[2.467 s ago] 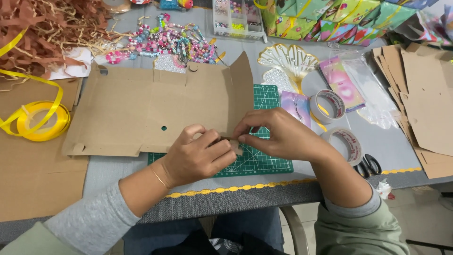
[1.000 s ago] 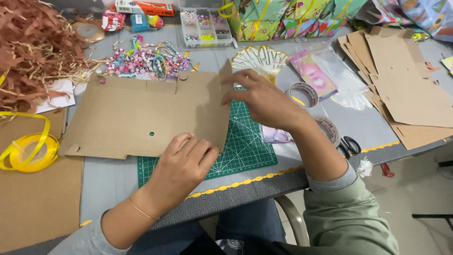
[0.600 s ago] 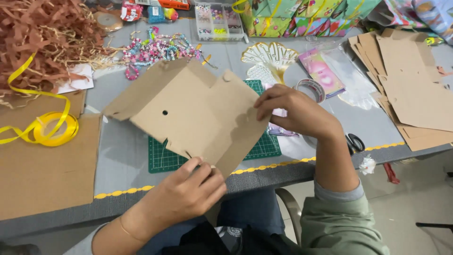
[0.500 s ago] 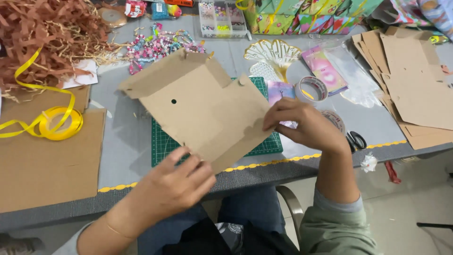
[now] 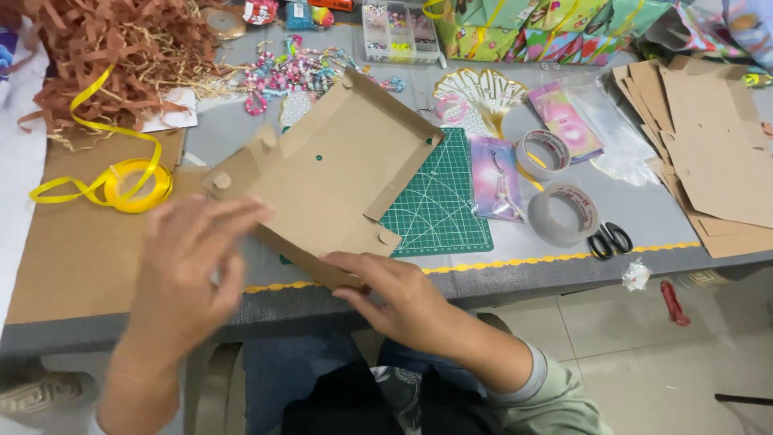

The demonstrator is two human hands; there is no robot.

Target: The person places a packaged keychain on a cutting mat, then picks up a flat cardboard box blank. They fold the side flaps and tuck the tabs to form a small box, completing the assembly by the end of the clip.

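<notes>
A flat brown cardboard box blank [image 5: 330, 173] with folded-up side flaps lies tilted over the green cutting mat [image 5: 443, 209] near the table's front edge. My right hand [image 5: 394, 298] grips the blank's near edge at the table's front, thumb on top. My left hand [image 5: 189, 270] hovers blurred over the blank's left corner with fingers spread, holding nothing.
Two tape rolls [image 5: 564, 213] and black scissors [image 5: 608, 239] lie right of the mat. A stack of cardboard blanks [image 5: 708, 153] sits at far right. Yellow ribbon [image 5: 121, 177] and brown paper shred [image 5: 113, 48] are at the left; beads [image 5: 298, 72] and gift bags [image 5: 547, 32] behind.
The cardboard blank was lifted off the table, turned and brought toward me. My right hand moved from its far edge to its near edge; my left hand came off it.
</notes>
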